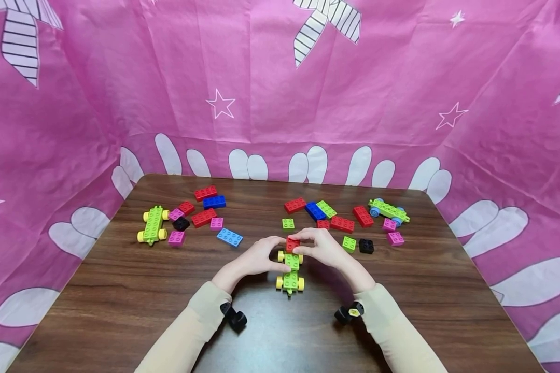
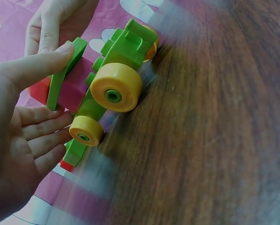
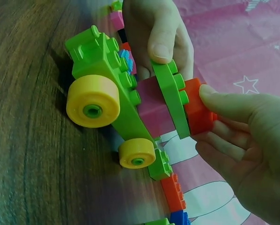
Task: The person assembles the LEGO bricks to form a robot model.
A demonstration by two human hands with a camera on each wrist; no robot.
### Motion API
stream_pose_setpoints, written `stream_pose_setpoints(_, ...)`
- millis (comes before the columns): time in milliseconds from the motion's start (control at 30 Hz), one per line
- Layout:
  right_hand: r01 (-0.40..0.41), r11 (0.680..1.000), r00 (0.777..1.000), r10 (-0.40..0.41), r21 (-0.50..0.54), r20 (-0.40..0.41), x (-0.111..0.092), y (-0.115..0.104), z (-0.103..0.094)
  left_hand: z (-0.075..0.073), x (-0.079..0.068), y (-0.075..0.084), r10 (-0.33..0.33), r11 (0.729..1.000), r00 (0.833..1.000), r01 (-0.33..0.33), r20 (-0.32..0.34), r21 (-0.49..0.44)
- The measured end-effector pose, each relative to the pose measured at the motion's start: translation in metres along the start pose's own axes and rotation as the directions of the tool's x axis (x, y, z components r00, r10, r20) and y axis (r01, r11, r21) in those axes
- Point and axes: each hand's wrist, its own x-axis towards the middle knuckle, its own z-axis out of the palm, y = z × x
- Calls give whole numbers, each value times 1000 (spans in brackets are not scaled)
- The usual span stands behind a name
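Observation:
A toy car base (image 1: 290, 283), lime green with yellow wheels (image 2: 115, 88), stands on the table in front of me. A pink brick (image 3: 154, 107) sits on its studs, under a thin green plate (image 3: 170, 96). My left hand (image 1: 257, 257) pinches this plate, thumb at its near end and fingers along the far side. On the plate's other end is a small red brick (image 1: 291, 245), which my right hand (image 1: 325, 247) pinches between thumb and fingers. The pink brick is hidden in the head view.
Behind the hands lie a small green brick (image 1: 288, 223), several red bricks (image 1: 342, 224) and a black brick (image 1: 366, 245). Two more car bases stand aside, one yellow-wheeled (image 1: 153, 225) at left, one blue-wheeled (image 1: 389, 210) at right. A light blue brick (image 1: 229, 237) lies left of centre.

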Motion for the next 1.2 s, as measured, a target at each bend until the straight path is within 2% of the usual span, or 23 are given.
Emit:
stream_pose_setpoints(233, -43, 999, 999, 44, 26, -14, 1, -1, 2, 0, 0, 0, 5, 1000, 1000, -5, -2, 17)
stream_pose_setpoints(667, -35, 999, 999, 35, -5, -24, 2, -2, 2, -2, -1, 2, 2, 1000, 1000, -2, -1, 25)
stream_pose_setpoints(867, -43, 999, 999, 42, -11, -14, 1, -1, 0, -3, 0, 6, -18, 1000, 999, 18, 29, 17)
stream_pose_setpoints(1200, -44, 999, 999, 44, 20, 30, 1, -4, -3, -5, -2, 7, -44, 998, 998, 42, 43, 38)
